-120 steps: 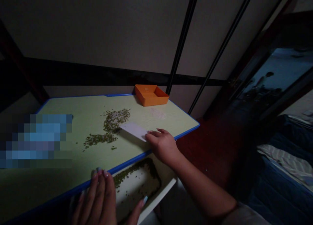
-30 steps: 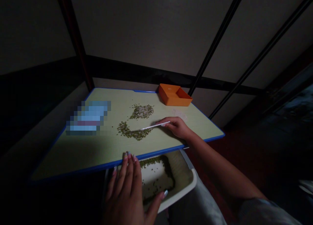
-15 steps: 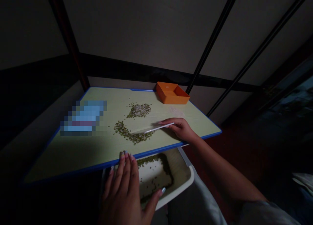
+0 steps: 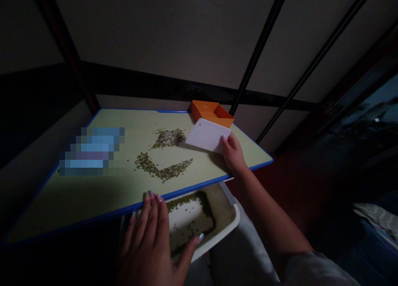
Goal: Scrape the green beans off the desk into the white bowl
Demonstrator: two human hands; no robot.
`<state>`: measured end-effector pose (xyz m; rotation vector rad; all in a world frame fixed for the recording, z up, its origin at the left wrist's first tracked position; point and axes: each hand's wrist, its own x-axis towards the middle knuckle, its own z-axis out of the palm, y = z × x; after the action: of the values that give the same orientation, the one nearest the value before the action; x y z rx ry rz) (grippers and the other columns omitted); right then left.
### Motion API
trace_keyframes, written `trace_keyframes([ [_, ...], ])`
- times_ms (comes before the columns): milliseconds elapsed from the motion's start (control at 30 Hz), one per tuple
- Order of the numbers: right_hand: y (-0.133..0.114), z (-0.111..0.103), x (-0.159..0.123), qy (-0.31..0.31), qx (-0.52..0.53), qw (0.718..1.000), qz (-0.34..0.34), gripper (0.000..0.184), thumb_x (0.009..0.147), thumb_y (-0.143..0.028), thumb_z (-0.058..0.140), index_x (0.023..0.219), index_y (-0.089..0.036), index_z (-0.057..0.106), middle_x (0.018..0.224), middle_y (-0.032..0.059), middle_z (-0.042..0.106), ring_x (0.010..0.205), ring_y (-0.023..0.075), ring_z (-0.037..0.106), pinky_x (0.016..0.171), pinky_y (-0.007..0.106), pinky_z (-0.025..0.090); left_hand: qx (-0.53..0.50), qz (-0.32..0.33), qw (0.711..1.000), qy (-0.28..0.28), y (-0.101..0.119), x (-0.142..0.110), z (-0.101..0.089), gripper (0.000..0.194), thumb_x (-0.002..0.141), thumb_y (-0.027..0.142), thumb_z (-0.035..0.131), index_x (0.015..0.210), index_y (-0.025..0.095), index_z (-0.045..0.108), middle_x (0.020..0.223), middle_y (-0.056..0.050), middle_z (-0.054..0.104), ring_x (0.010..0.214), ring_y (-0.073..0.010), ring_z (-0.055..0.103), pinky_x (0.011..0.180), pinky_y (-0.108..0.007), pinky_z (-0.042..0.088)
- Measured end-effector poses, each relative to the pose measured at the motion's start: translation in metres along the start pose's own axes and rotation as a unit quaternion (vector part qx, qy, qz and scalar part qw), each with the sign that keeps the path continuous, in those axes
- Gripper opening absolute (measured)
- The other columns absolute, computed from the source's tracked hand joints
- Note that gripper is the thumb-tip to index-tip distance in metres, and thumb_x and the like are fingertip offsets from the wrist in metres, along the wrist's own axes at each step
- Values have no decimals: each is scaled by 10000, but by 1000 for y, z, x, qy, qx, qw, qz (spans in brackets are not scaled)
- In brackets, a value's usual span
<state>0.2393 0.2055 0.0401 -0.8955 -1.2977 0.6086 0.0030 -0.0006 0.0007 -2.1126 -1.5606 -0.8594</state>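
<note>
My right hand (image 4: 232, 151) grips a thin white plastic scraper (image 4: 207, 135) with a small hole in one corner. The scraper is tilted above the table, just right of a pile of white grains mixed with green beans (image 4: 170, 137). Closer to me, a curved band of small green beans (image 4: 164, 169) lies on the tabletop. My left hand (image 4: 152, 236) is open, its fingertips at the table's blue front edge and its thumb stretched over a white bin (image 4: 230, 226). Green beans line the inside of the bin, which sits below the edge.
The pale table (image 4: 102, 194) has a raised blue rim. An orange open box (image 4: 211, 111) stands at its back right, behind the scraper. A blurred-out blue item (image 4: 93, 151) lies on the left. Panelled wall (image 4: 174, 37) rises right behind the table.
My right hand has lifted the scraper off the near beans and turned its flat face towards me, moving it back towards the orange box. My left hand keeps its place at the table edge.
</note>
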Motion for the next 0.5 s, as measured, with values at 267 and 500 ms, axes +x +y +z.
trace_keyframes([
  [267, 4, -5, 0, 38, -8, 998, 40, 288, 806, -406, 624, 1019, -212, 607, 996, 52, 705, 910, 218, 624, 821, 345, 480, -3, -2, 1000, -4, 1, 2, -2, 889, 925, 638, 363, 1470, -64, 328, 1430, -335, 504, 1343, -416, 482, 1027, -561, 412],
  [500, 5, -6, 0, 69, -67, 995, 6, 212, 820, -373, 558, 930, -206, 629, 884, 28, 667, 843, 200, 576, 807, 336, 447, 1, -1, 1000, 0, 1, 3, -3, 887, 929, 627, 368, 1486, -61, 297, 1420, -340, 510, 1336, -420, 490, 1016, -568, 424],
])
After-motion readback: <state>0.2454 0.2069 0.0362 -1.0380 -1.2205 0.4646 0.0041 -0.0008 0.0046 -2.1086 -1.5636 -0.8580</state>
